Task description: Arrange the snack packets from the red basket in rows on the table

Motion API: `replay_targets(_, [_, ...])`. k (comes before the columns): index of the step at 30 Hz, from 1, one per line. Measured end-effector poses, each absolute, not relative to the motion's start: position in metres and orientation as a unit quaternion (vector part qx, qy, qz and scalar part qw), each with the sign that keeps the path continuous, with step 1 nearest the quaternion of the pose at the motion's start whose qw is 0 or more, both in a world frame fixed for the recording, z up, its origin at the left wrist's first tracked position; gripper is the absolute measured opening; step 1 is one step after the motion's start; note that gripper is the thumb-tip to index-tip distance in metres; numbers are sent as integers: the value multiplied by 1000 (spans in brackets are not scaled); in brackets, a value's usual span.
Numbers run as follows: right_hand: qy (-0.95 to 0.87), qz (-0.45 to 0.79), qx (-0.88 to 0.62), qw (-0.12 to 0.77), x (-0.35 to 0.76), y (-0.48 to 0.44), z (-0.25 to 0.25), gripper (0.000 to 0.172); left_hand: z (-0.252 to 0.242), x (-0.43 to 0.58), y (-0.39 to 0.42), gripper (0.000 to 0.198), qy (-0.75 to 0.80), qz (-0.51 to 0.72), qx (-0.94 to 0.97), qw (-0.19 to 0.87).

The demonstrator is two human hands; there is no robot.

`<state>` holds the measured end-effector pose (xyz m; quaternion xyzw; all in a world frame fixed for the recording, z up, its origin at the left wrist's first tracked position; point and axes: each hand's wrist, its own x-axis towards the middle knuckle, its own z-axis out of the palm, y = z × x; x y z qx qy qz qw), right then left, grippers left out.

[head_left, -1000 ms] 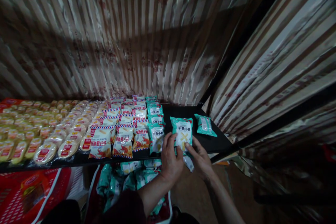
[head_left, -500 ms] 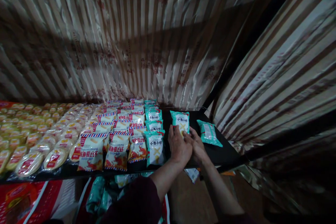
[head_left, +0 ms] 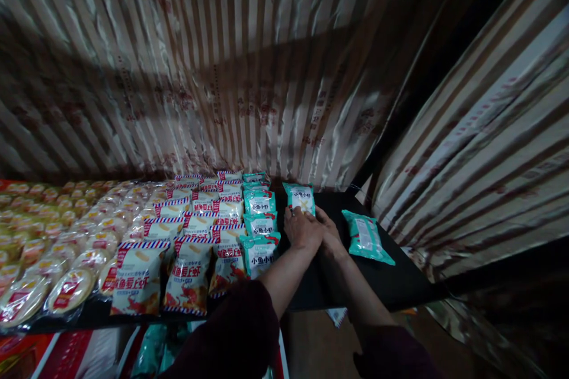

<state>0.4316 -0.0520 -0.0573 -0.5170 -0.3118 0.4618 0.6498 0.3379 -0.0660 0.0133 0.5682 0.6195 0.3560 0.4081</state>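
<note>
A teal and white snack bag [head_left: 299, 195] stands tilted up near the back of the black shelf [head_left: 377, 284]. Against its lower front my left hand [head_left: 303, 230] is closed, fingers pressed on the bag. My right hand [head_left: 328, 228] sits close beside the left, gripping the bag's lower right side; its fingertips are partly hidden. To the left runs a row of matching teal bags [head_left: 260, 254], one behind another. A single teal bag [head_left: 367, 237] lies flat to the right of my hands, back side up.
Red, white and blue striped snack bags [head_left: 137, 275] stand in rows further left, beside round wrapped cakes [head_left: 71, 290]. Below the shelf's front edge is a crate holding teal bags [head_left: 153, 349]. Striped curtains [head_left: 249, 71] hang behind and at right, with a dark post between.
Both hands have pushed the teal bag a little further back on the shelf. The camera view has shifted, so the rows appear lower and closer.
</note>
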Motion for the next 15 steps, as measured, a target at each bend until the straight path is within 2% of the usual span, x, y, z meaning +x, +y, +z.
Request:
replay_targets(6, [-305,451,-515,662,424,-32,-54,54,14,345,-47,42,649,354,539,404])
replay_targets(15, [-332,430,-528,653,434,4,-70,50,-6,361,-20,33,643,377,548,379])
